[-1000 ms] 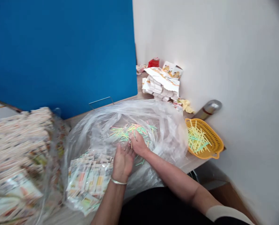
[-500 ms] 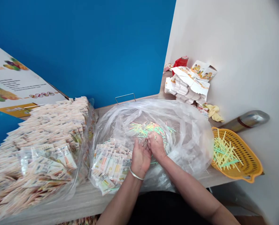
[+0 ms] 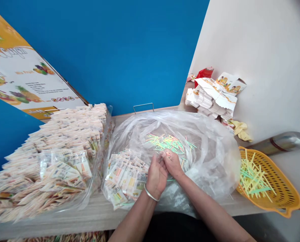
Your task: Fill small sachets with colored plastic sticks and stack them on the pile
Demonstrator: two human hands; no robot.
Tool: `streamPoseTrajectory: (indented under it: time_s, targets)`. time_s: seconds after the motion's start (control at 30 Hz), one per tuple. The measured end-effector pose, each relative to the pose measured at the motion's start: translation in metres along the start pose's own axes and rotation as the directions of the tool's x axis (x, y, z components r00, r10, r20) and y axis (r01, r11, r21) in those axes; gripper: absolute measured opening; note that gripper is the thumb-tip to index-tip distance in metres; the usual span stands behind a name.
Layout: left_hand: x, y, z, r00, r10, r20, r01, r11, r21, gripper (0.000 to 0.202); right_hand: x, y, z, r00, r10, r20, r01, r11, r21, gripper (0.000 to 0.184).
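Observation:
My left hand (image 3: 157, 176) is turned palm up with its fingers curled, meeting my right hand above an opened clear plastic bag (image 3: 210, 144). What those left fingers hold, if anything, is hidden. My right hand (image 3: 173, 164) is closed, and small pinkish ends of thin coloured sticks poke out at the top of the fist. Just beyond both hands lies a loose heap of thin green, yellow and orange sticks (image 3: 165, 142) inside the bag. Left of my hands, flat printed sachets (image 3: 128, 174) are spread on the same plastic.
A large pile of printed sachets (image 3: 64, 144) in clear plastic fills the left side. On the right, an orange basket (image 3: 285, 188) holds yellow and green sticks (image 3: 256, 174) beside a metal cylinder (image 3: 288, 143). Folded cartons (image 3: 210, 101) and a yellow cloth (image 3: 242, 130) lie behind.
The view has shifted, so everything sits further right in the picture. My hands stay together at the heap; pinkish ends now show at the right fist where greenish ones showed before.

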State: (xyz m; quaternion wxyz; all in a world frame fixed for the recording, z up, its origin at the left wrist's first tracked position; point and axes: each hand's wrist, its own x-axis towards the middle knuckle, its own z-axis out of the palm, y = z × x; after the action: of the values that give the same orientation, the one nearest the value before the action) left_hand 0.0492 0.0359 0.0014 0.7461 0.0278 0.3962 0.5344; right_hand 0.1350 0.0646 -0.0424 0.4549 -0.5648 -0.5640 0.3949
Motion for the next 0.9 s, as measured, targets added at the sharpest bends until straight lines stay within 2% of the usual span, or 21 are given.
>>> streamPoseTrajectory:
  time_s: [0.07, 0.13, 0.2, 0.27, 0.33, 0.37, 0.4, 0.47, 0.53, 0.63, 0.7, 0.77, 0.83, 0.9]
  targets:
    - [-0.002, 0.002, -0.011, 1.0, 0.014, -0.011, -0.013, 0.994, 0.106, 0.039, 0.011, -0.001, -0.003, 1.0, 0.025, -0.007, -0.025, 0.999, -0.031, 0.041]
    - [-0.004, 0.005, -0.024, 0.994, 0.109, -0.004, -0.104, 0.957, 0.27, 0.039, 0.026, -0.007, -0.005, 1.0, 0.017, 0.0, -0.016, 0.98, -0.197, 0.042]
    - [-0.005, 0.008, -0.038, 0.97, 0.241, 0.009, -0.219, 0.866, 0.45, 0.038, 0.043, -0.013, -0.004, 0.999, 0.026, 0.039, -0.006, 0.893, -0.45, 0.035]
    - [-0.006, 0.01, -0.051, 0.942, 0.336, 0.018, -0.283, 0.762, 0.582, 0.037, 0.059, -0.017, 0.002, 0.992, 0.087, 0.093, -0.005, 0.757, -0.654, 0.024]
    - [-0.007, 0.013, -0.06, 0.924, 0.381, 0.008, -0.292, 0.695, 0.657, 0.035, 0.072, -0.017, 0.009, 0.98, 0.149, 0.134, 0.004, 0.655, -0.756, 0.022]
    - [-0.008, 0.015, -0.063, 0.922, 0.387, 0.008, -0.288, 0.67, 0.685, 0.034, 0.076, -0.015, 0.011, 0.975, 0.165, 0.148, 0.009, 0.636, -0.771, 0.023]
    - [-0.01, 0.016, -0.066, 0.921, 0.39, 0.012, -0.282, 0.643, 0.712, 0.034, 0.079, -0.012, 0.011, 0.975, 0.16, 0.155, 0.012, 0.657, -0.754, 0.023]
    - [-0.014, 0.019, -0.07, 0.918, 0.396, 0.033, -0.279, 0.583, 0.763, 0.034, 0.081, -0.003, 0.003, 0.984, 0.115, 0.138, 0.007, 0.744, -0.669, 0.02]
    - [-0.02, 0.023, -0.075, 0.912, 0.404, 0.068, -0.29, 0.518, 0.805, 0.033, 0.077, 0.006, -0.013, 0.994, 0.064, 0.084, -0.008, 0.84, -0.543, 0.024]
    - [-0.032, 0.025, -0.08, 0.886, 0.444, 0.133, -0.326, 0.393, 0.86, 0.029, 0.061, 0.016, -0.043, 0.997, 0.069, -0.026, -0.074, 0.965, -0.25, 0.034]
    - [-0.041, 0.025, -0.083, 0.853, 0.483, 0.196, -0.363, 0.281, 0.888, 0.024, 0.047, 0.018, -0.058, 0.99, 0.127, -0.06, -0.127, 0.992, 0.012, 0.034]
    - [-0.051, 0.025, -0.087, 0.83, 0.498, 0.253, -0.392, 0.196, 0.899, 0.02, 0.034, 0.015, -0.067, 0.98, 0.199, -0.021, -0.187, 0.948, 0.256, 0.031]
    - [-0.059, 0.025, -0.092, 0.815, 0.5, 0.291, -0.409, 0.143, 0.901, 0.017, 0.022, 0.01, -0.068, 0.964, 0.261, 0.061, -0.257, 0.835, 0.488, 0.027]
    - [-0.065, 0.027, -0.101, 0.778, 0.538, 0.325, -0.413, 0.048, 0.909, 0.017, 0.012, 0.003, -0.064, 0.941, 0.307, 0.141, -0.325, 0.702, 0.634, 0.027]
